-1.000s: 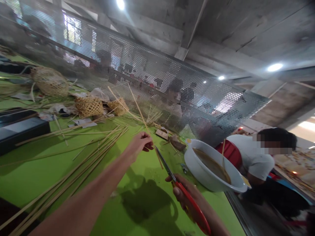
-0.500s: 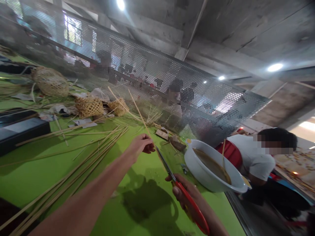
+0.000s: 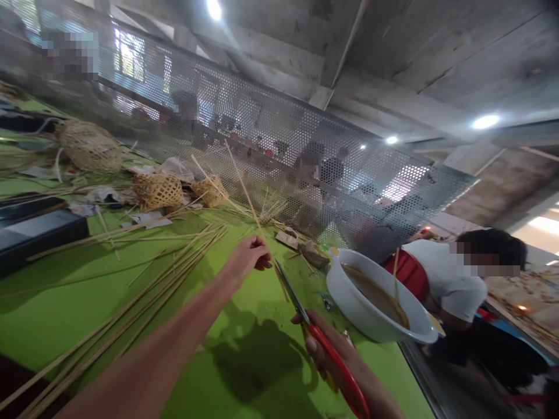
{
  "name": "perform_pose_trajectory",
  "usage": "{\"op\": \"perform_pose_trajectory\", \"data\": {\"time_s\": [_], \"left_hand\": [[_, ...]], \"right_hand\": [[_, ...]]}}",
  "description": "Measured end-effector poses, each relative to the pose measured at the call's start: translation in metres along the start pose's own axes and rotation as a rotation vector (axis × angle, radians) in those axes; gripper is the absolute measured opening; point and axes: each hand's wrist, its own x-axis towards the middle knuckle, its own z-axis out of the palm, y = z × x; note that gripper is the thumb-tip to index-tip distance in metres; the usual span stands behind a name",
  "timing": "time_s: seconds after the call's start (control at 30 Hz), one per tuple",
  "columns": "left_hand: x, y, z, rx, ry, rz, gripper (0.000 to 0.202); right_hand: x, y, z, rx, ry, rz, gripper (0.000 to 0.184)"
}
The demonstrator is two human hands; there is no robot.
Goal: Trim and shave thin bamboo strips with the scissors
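Observation:
Pinched in the fingers of my left hand (image 3: 253, 255) is a thin bamboo strip (image 3: 243, 183), which slants up and away toward the mesh panel. Its lower end shows below my fingers, beside the blades of the scissors. My right hand (image 3: 329, 349) is wrapped round the red handles of these scissors (image 3: 293, 292), whose blades point up and left toward the strip. Whether the blades touch the strip I cannot tell. Left of my forearm, several long bamboo strips (image 3: 174, 270) lie in a loose bundle on the green table (image 3: 238, 361).
A white basin (image 3: 371, 326) of brownish liquid stands right, with a strip in it. Woven baskets (image 3: 158, 190) and scraps lie at the back left, near a dark box (image 3: 41, 235). A perforated metal panel (image 3: 262, 139) rises behind. Another person (image 3: 454, 273) bends over at right.
The strip in my left hand has tilted slightly, its far end a little higher and its lower end now apparent beside the scissor blades. Both hands have hardly moved.

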Motion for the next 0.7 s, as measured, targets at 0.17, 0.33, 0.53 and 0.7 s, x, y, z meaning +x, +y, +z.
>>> {"op": "perform_pose_trajectory", "data": {"time_s": [0.17, 0.33, 0.53, 0.7], "left_hand": [[-0.003, -0.002, 0.005, -0.002, -0.047, -0.025, 0.009], [-0.007, -0.006, 0.010, -0.024, -0.094, -0.058, 0.009], [-0.009, -0.009, 0.017, -0.081, -0.062, -0.078, 0.007], [-0.013, -0.005, 0.018, -0.101, -0.065, -0.061, 0.008]], "right_hand": [[0.000, -0.001, 0.003, 0.068, -0.011, 0.028, 0.060], [0.004, 0.001, 0.003, 0.054, 0.022, 0.032, 0.061], [0.012, 0.008, 0.004, -0.069, 0.020, 0.049, 0.060], [0.013, 0.016, 0.007, -0.091, 0.062, 0.048, 0.057]]}}
